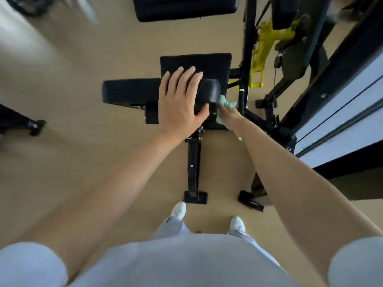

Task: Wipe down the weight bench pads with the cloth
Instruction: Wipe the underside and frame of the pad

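Mid-wipe: left hand [180,102] flat, fingers spread, bracing the black roller pad [209,91], right hand [230,117] fingers closed on green cloth [227,104] at pad's right end; next likely sweep cloth across pad top.

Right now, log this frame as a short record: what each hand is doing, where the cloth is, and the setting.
left hand: flat, fingers spread, resting on the black roller pad
right hand: mostly hidden, gripping the cloth beside the roller pad's right end
cloth: pale green, bunched, against the pad's end
seat pad: black, just beyond the roller
floor: tan
stance: standing, white shoes visible below
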The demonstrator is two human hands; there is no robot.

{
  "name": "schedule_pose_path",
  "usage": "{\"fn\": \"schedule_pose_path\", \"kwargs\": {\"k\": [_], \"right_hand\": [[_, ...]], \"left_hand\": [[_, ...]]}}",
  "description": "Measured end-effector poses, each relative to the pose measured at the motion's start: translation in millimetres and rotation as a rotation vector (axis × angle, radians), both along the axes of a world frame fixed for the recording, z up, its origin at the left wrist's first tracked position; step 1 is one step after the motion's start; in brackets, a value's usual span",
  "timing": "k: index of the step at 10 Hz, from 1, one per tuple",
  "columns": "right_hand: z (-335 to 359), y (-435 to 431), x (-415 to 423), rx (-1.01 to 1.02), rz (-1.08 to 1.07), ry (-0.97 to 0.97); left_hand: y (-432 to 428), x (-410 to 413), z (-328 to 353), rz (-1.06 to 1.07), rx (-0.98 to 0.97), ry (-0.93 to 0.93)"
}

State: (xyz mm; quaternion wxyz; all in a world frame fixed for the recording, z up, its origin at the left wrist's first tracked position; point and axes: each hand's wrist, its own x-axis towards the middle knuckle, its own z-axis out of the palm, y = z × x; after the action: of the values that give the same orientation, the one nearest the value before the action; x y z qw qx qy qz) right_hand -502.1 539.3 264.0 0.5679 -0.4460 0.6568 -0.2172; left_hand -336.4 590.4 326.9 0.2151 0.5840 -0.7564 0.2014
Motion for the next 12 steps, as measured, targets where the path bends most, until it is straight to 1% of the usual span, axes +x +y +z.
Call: {"fn": "schedule_pose_path", "kwargs": {"k": [1, 2, 3, 4, 5, 6, 7, 8, 9, 10, 11, 12], "right_hand": [[0, 1, -21, 0.080, 0.056, 0.054], [-23, -8, -35, 0.093, 0.047, 0.054], [-51, -17, -45, 0.155, -0.075, 0.110], [-63, -30, -43, -0.096, -0.043, 0.366], [-30, -21, -26, -0.051, -0.322, -0.214], [-24, -11, 4, -0.180, -0.217, -0.444], [-42, -12, 22, -0.169, -0.217, -0.505], [-74, -31, 21, -0.170, -0.284, -0.404], [-109, -56, 20, -0.089, -0.303, -0.354], [-140, -72, 27, 0.049, -0.301, -0.394], [-174, -98, 23, -0.014, -0.251, -0.383], [-150, -84, 28, 0.010, -0.345, -0.425]], "left_hand": [[23, -25, -14, 0.099, 0.049, 0.123], [62, -38, -36, 0.055, 0.073, 0.436], [93, -37, -71, 0.157, 0.151, 0.815], [88, -30, -91, 0.432, 0.288, 1.130], [56, -16, -98, 0.571, 0.347, 1.446], [21, -5, -117, 0.461, 0.235, 1.538], [-11, 3, -144, 0.411, 0.219, 1.667], [-27, 8, -183, 0.410, 0.146, 1.671], [-37, 5, -211, 0.411, 0.115, 1.615], [-46, 7, -225, 0.434, 0.106, 1.565], [-55, 10, -236, 0.398, 0.081, 1.550], [-57, 14, -234, 0.429, 0.090, 1.550]]}}
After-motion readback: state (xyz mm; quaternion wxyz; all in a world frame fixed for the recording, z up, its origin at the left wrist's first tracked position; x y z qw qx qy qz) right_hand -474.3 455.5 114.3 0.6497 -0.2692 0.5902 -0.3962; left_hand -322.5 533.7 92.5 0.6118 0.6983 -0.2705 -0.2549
